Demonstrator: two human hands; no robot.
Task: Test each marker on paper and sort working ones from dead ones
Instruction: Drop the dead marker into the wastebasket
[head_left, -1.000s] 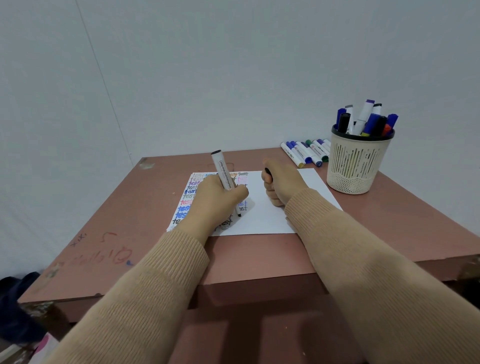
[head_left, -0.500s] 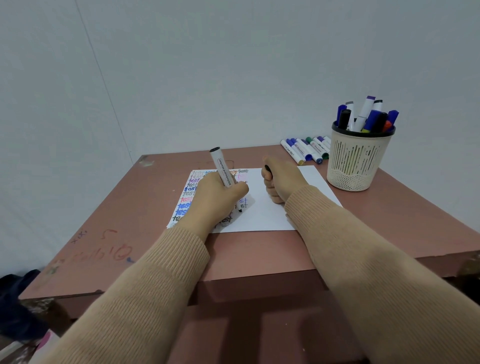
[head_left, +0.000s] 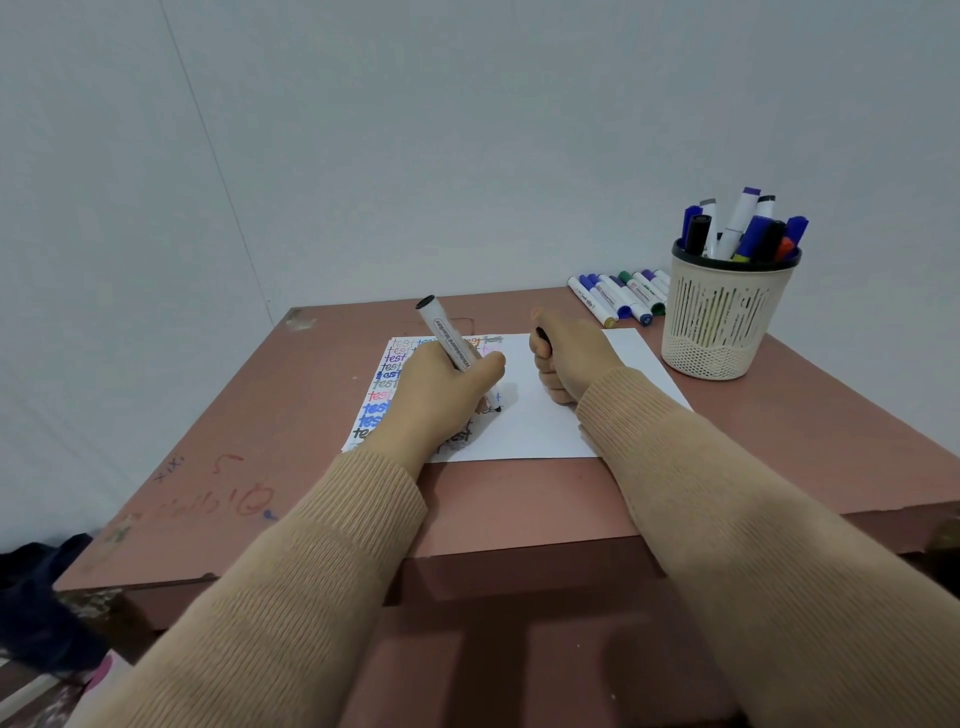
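Our brown table (head_left: 779, 415) carries the white paper (head_left: 545, 426) at its middle. A slatted cup (head_left: 717, 332) of markers stands far right, with a row of markers (head_left: 618, 296) lying beside it. Our left hand (head_left: 436, 400) pinches the marker (head_left: 447, 338), tip down on the paper. Our right hand (head_left: 566, 358) curls round a black cap (head_left: 542, 335).

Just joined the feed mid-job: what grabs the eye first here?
The left hand grips a white marker, tip on the paper at the middle of the table, beside columns of coloured "test" scribbles. The right hand, fisted on the paper, holds a small black thing, probably the cap. Far right stands a slotted cup full of markers, with a row of capped markers lying beside it.
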